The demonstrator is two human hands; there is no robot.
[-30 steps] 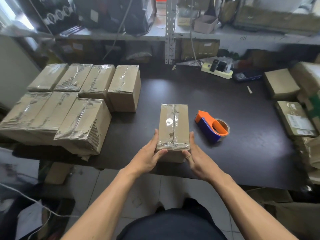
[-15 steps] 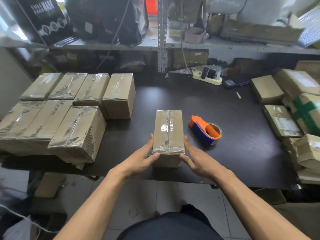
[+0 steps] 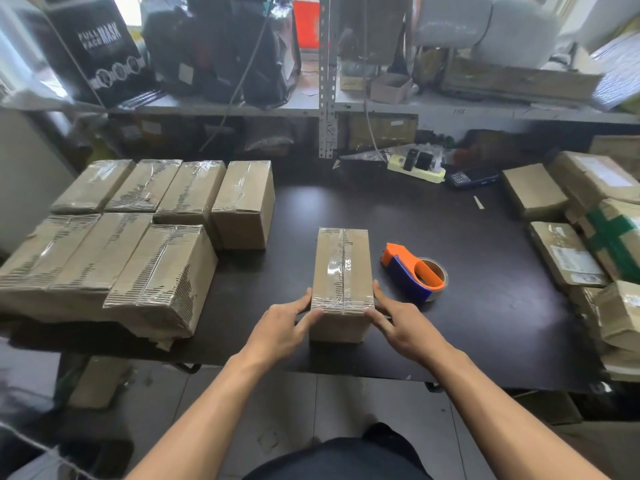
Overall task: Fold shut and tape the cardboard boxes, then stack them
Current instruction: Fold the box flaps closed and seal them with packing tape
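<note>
Matt cardboard box [image 3: 341,271], glossy clear tape [image 3: 341,268].

left hand [image 3: 282,329] + right hand [image 3: 401,325] | flank taped box [image 3: 342,268] | table [image 3: 467,306]

A power strip [image 3: 417,169] and a handheld scanner [image 3: 471,176] lie at the table's [image 3: 485,306] far edge.
</note>
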